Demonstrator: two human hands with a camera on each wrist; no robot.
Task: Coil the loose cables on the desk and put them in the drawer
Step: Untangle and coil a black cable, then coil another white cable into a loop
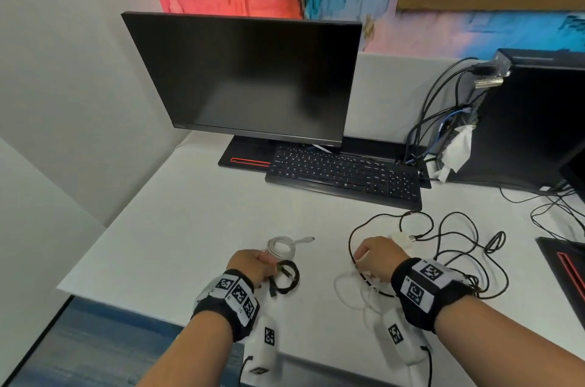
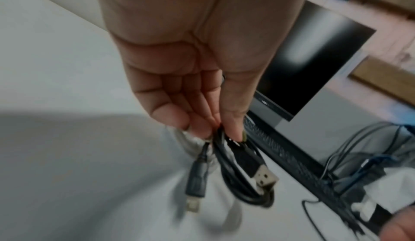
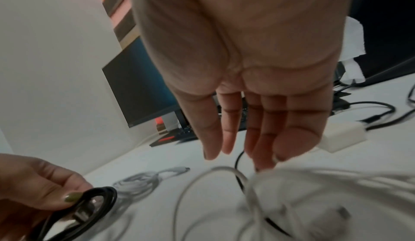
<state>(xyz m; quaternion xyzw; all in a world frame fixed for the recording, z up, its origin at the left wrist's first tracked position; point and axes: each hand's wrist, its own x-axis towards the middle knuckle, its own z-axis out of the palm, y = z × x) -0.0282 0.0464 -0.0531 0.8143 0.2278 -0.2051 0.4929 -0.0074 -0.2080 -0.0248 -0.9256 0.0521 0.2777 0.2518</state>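
Note:
My left hand (image 1: 253,266) pinches a coiled black USB cable (image 1: 286,279) between thumb and fingers just above the white desk (image 1: 177,228). In the left wrist view, both plugs dangle from the coil (image 2: 242,179) under my fingertips (image 2: 233,131). A coiled white cable (image 1: 281,247) lies on the desk right behind that hand. My right hand (image 1: 373,260) hovers over a loose white cable (image 1: 348,291). Its fingers (image 3: 265,138) hang nearly straight, their tips touching the white cable (image 3: 224,172). A long black cable (image 1: 443,237) sprawls to the right. No drawer is in view.
A monitor (image 1: 247,79) and black keyboard (image 1: 345,177) stand behind the cables. A computer tower (image 1: 531,120) with plugged-in wires sits at the back right. A white adapter (image 1: 402,239) lies beyond my right hand. A second stand base (image 1: 566,263) is at the right edge.

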